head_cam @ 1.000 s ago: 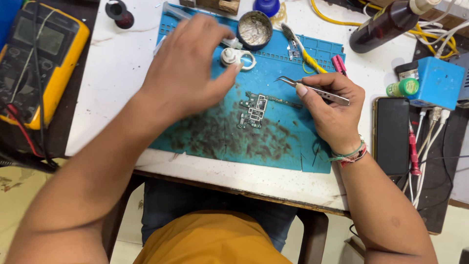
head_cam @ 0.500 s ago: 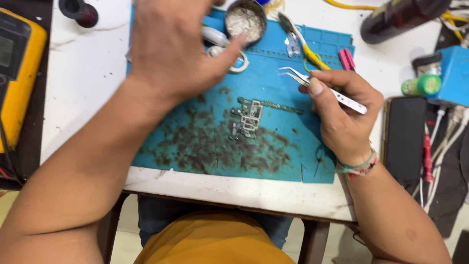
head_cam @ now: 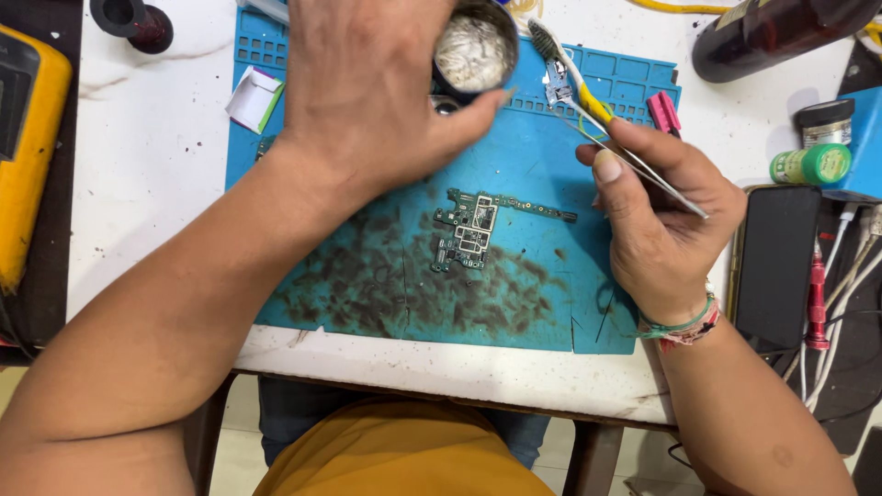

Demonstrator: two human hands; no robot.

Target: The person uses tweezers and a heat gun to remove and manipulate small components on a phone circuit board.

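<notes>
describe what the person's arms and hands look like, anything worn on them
Both forearms are bare, with no sleeves or gloves. The left hand wears nothing that shows. The right hand has thread bracelets at the wrist, green and red with some white. No rings or watch are visible.

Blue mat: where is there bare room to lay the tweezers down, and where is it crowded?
Free: the blue mat right of the circuit board, up to the right hand, and the white tabletop between the mat and the yellow meter. Crowded: the mat's top edge, with the left hand on the round tin beside the brush.
</notes>
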